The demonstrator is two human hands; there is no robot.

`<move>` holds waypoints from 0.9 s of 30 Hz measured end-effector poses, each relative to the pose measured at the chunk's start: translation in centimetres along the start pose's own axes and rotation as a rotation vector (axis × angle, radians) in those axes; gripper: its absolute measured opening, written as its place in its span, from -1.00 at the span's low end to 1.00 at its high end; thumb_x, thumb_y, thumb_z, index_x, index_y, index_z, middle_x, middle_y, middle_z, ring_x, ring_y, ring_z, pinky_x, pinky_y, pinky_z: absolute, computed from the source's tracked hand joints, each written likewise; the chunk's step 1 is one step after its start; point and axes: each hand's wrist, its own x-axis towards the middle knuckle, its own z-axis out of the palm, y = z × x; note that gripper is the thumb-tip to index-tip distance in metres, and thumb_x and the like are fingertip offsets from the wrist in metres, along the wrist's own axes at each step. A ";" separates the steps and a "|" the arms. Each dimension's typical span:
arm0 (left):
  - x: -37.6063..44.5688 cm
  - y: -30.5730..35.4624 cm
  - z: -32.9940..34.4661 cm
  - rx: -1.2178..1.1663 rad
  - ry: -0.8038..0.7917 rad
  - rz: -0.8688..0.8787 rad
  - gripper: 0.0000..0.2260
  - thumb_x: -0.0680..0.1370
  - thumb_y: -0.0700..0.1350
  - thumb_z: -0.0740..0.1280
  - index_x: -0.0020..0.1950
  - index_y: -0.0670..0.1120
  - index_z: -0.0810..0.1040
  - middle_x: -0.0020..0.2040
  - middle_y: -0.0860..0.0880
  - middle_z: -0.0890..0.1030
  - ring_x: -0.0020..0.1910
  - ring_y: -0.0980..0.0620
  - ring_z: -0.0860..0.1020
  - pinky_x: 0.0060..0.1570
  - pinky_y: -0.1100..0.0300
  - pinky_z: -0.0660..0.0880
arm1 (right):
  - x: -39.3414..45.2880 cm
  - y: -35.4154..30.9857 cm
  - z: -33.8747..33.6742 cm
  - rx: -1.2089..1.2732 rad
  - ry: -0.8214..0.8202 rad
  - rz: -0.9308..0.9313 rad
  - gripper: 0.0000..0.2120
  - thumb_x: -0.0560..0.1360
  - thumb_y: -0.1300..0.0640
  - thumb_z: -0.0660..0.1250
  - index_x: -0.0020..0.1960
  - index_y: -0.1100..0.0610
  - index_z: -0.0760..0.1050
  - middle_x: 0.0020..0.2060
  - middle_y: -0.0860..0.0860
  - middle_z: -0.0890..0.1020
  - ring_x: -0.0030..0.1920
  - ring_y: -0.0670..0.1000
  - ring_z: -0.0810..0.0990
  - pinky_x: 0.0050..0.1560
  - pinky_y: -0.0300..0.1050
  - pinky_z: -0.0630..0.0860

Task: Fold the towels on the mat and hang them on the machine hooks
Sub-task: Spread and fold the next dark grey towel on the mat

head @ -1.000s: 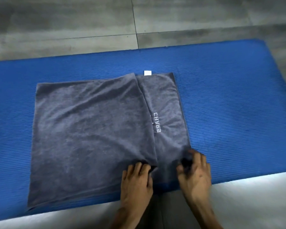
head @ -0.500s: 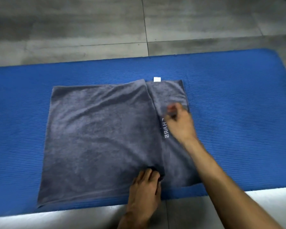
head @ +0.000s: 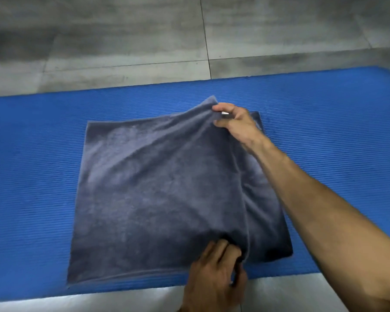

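Observation:
A grey-blue towel point(head: 158, 194) lies folded over itself on the blue mat point(head: 336, 143). My right hand point(head: 236, 124) reaches across to the far edge and pinches the upper layer's far corner, lifting it slightly off the lower layer. A small white tag shows between its fingers. My left hand point(head: 214, 280) grips the near corner of that same upper layer at the mat's front edge. The lower layer of the towel sticks out to the right under my right forearm. The machine hooks are out of view.
The mat lies on a grey tiled floor point(head: 144, 41), with bare blue mat left and right of the towel. A lighter strip of floor point(head: 77, 302) runs along the mat's near edge.
My right hand went from the near right corner up to the far edge and took hold of the upper layer's far corner. My left hand stayed at the near corner. The lettering is now covered.

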 end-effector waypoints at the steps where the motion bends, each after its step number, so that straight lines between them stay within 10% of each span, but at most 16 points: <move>1: 0.2 0.6 0.2 -0.009 -0.044 0.025 -0.92 0.39 -0.10 0.36 -0.14 0.02 0.51 -0.19 0.03 0.55 -0.24 0.02 0.54 -0.39 0.23 0.47 | -0.1 0.2 -1.1 0.016 0.027 0.005 -0.64 0.46 0.36 0.38 0.23 0.14 0.56 0.11 -0.04 0.59 -0.03 -0.19 0.54 -0.15 -0.54 0.42; 5: 1.5 2.4 3.7 -0.019 -0.309 -0.050 -0.87 0.44 0.02 0.29 -0.03 0.10 0.47 -0.09 0.14 0.54 -0.19 0.14 0.54 -0.43 0.29 0.46 | 0.1 2.0 -5.7 0.019 0.086 0.096 -0.61 0.46 0.38 0.36 0.25 0.13 0.55 0.07 -0.05 0.63 0.08 -0.06 0.60 0.01 -0.35 0.54; 10: 3.8 3.0 5.2 -0.018 -0.546 -0.083 -0.84 0.61 -0.03 0.16 0.16 -0.01 0.43 0.19 0.00 0.47 0.18 0.00 0.44 0.14 0.07 0.40 | 0.2 3.1 -7.8 -0.079 -0.009 0.138 -0.55 0.48 0.46 0.28 0.33 0.20 0.49 0.11 -0.02 0.58 0.01 -0.11 0.56 -0.06 -0.41 0.53; 19: 4.3 2.9 7.7 -0.034 -0.506 -0.055 -0.82 0.53 -0.02 0.21 0.10 0.02 0.49 0.13 0.00 0.54 0.14 0.01 0.49 0.11 0.14 0.47 | 1.2 4.3 -8.4 -0.057 0.060 0.171 -0.55 0.48 0.43 0.29 0.29 0.09 0.49 0.12 0.03 0.60 -0.01 -0.04 0.61 -0.05 -0.26 0.60; 23: 3.5 1.0 8.0 -0.200 -0.644 -0.014 -0.60 0.61 0.17 0.08 0.32 -0.01 0.43 0.35 -0.04 0.45 0.36 -0.01 0.37 0.42 0.30 0.08 | 0.4 4.7 -6.7 -0.606 0.217 -0.055 -0.50 0.40 0.23 0.28 0.35 0.14 0.43 0.44 0.10 0.35 0.37 0.17 0.40 0.40 0.02 0.34; 27: 5.0 -2.0 4.1 -0.193 -0.365 0.005 -0.86 0.59 -0.03 0.24 0.06 -0.01 0.55 0.06 0.01 0.58 0.05 0.03 0.53 0.09 0.15 0.46 | -2.9 5.9 -1.7 -0.984 0.285 -0.384 -0.47 0.44 0.11 0.17 0.40 0.21 0.38 0.44 0.20 0.36 0.40 0.25 0.34 0.39 0.15 0.28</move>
